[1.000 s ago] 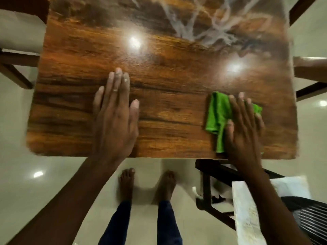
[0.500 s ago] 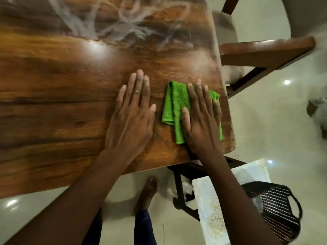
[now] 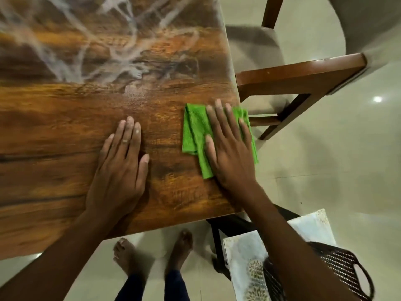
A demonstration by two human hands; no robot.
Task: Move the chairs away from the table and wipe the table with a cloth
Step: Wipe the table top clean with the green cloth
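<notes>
Two flat hands, left (image 3: 118, 168) fingers straight on table (image 3: 54, 118), right (image 3: 230, 151) pressing green cloth (image 3: 194, 129)

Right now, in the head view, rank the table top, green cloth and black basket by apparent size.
1. Table top
2. Black basket, partly hidden and nearer the camera, so unsure
3. Green cloth, partly covered

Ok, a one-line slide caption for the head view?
Right hand presses a green cloth flat near the wooden table corner; left hand rests open beside it.
</notes>
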